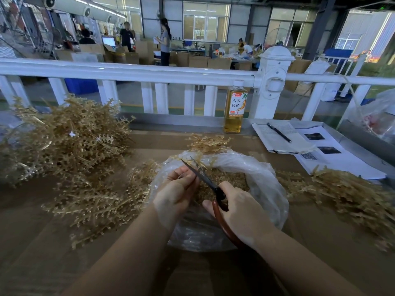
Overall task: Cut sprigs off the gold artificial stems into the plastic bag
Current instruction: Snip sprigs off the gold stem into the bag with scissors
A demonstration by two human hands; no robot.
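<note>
Head view, looking down over the person's forearms: the right hand (237, 208) is curled round the red-brown handles of a pair of scissors (205, 180), whose dark blades stand apart and point up and away toward the left. Just to the left of it, the left hand (177, 189) pinches a gold artificial stem (201, 160) at its near end, with the stem's tip reaching beyond the blades. Both hands hang directly over the mouth of the clear plastic bag (252, 167), and below them lies a bed of cut sprigs (226, 180) inside it.

Well off to the left of the left hand sits a large heap of uncut stems (70, 133), with more stems (96, 201) spread flat nearer that wrist. Out to the right of the right hand lies another gold pile (346, 189). Beyond the hands, a bottle of amber drink (235, 110) stands by the white railing (149, 71), beside a notebook with a pen (279, 132).

My reading is that a cut is in hand, blades parted around the stem. Next they need to close squarely on the sprig's base, keeping it over the bag so the piece drops inside.
</note>
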